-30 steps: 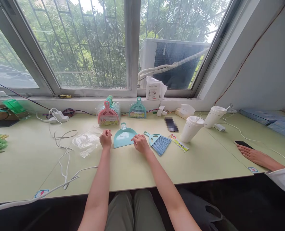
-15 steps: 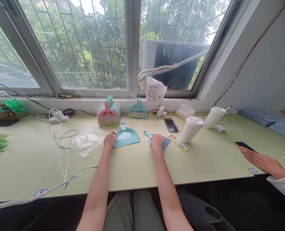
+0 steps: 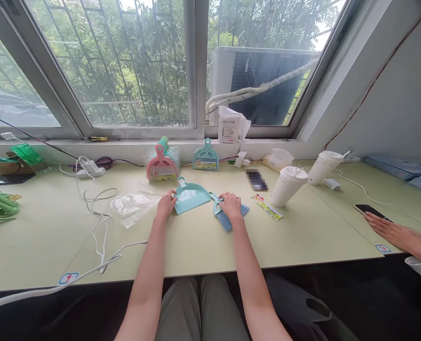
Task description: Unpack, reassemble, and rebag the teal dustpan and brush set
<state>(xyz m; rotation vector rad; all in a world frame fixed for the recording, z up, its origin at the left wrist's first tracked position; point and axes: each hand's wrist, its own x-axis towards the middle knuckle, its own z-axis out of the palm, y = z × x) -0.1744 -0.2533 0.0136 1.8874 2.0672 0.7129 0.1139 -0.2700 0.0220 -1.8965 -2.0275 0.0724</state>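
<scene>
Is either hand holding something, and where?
The right hand holds the brush across its body near the bristles. The left hand touches the left edge of the dustpan; whether it grips is unclear.

Bright daylight from windows, hazy glass glare, dark below the tabletop, wide-angle stretching at edges, pixelated patch

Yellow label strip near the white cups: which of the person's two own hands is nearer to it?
Right. The right hand is on the brush, just left of the strip; the left hand is farther left, at the dustpan's left edge.
</scene>
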